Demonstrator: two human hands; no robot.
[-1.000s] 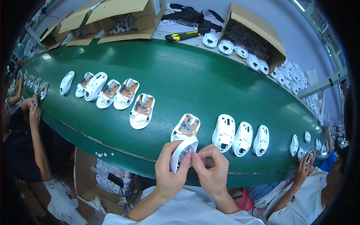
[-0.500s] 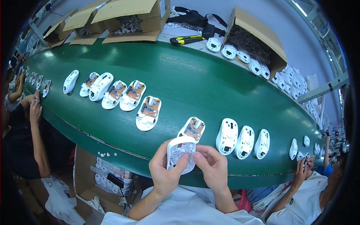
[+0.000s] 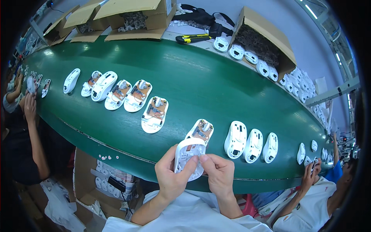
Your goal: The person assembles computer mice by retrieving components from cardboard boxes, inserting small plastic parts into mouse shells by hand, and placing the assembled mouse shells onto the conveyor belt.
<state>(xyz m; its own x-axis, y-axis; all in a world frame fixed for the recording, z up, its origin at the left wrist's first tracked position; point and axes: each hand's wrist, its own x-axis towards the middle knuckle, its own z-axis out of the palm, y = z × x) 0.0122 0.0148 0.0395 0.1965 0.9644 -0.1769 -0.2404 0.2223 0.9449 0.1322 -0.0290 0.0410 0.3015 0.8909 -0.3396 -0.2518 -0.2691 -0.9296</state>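
Note:
A white computer mouse top shell [image 3: 192, 149], hollow inside turned up toward me, is held above the near edge of the green table. My left hand [image 3: 172, 174] grips it from the left, fingers underneath and thumb pressed inside. At its right edge, the thumb and fingers of my right hand [image 3: 219, 172] are pinched together; anything small between them is hidden. Just beyond the shell lies an open mouse base with a brown circuit board [image 3: 203, 130], its lower end covered by the shell.
A row of open mouse bases [image 3: 155, 115] runs off to the left; assembled white mice [image 3: 235, 140] lie on the right. Cardboard boxes [image 3: 133, 9] and a yellow-black utility knife [image 3: 193, 38] line the far side. Co-workers' hands [image 3: 30, 107] work at both ends. An open carton [image 3: 83, 176] stands below.
My hands keep nearly the same grip on the shell, while the view shifts slightly. At the far left, a co-worker's hand now holds up a whitish piece.

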